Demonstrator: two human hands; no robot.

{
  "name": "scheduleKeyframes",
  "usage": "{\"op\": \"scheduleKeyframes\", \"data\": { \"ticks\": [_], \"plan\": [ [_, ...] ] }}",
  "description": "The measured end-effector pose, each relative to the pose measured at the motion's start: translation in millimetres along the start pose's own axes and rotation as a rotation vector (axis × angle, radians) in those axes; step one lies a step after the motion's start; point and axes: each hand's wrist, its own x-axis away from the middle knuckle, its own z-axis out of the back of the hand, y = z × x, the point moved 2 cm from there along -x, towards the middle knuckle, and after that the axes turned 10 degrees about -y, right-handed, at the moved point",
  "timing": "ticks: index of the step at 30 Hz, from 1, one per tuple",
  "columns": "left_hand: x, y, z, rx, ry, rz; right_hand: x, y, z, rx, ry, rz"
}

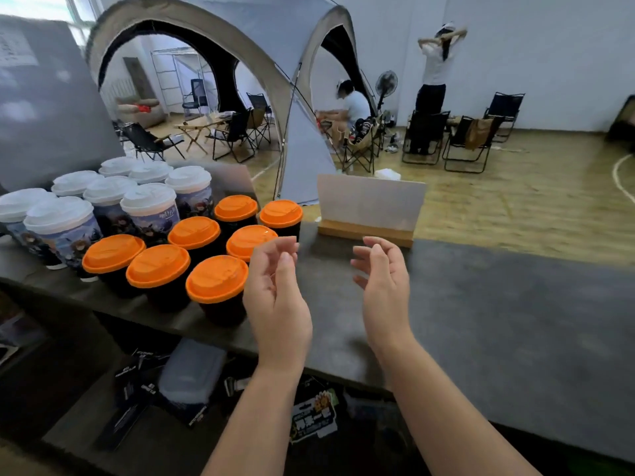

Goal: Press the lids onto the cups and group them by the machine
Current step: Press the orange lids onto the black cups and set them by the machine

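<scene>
Orange lids (216,278) sit pressed onto seven dark cups (225,312), which stand close together in staggered rows on the left part of the grey table (481,304). Just behind and to their left stands a second cluster, white lids (148,198) on cups with printed blue sleeves (156,223), about eight of them, though the farthest ones are blurred and hard to count. Both groups touch or nearly touch along a diagonal line. The left hand (275,297) hovers just right of the nearest orange-lidded cup, palm turned inward, fingers loosely curved and holding nothing. The right hand (385,286) faces it across a gap, likewise relaxed and empty, above the bare tabletop. Beyond the hands a pale card stands upright in a wooden base (366,231) at the table's far edge. Under the table's near edge lie dark packets and a clear plastic box (190,372). Farther off a grey tent (261,46) arches over folding chairs (426,137) on a wooden floor, with one person seated and another standing by the wall.
</scene>
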Motion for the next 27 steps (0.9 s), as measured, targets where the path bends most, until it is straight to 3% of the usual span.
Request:
{"op": "scheduleKeyframes", "data": {
  "ticks": [11, 20, 27],
  "plan": [
    [68, -18, -175, 0.188, -0.445, 0.292, 29, -45, 197, 0.079, 0.425, 0.076],
    [172, 6, -345, 0.277, -0.804, 0.399, 90, -93, 386, 0.245, 0.812, 0.081],
    [267, 24, -504, 0.297, -1.019, 0.475, 120, -122, 540, 0.271, 0.995, 0.071]
  ]
}}
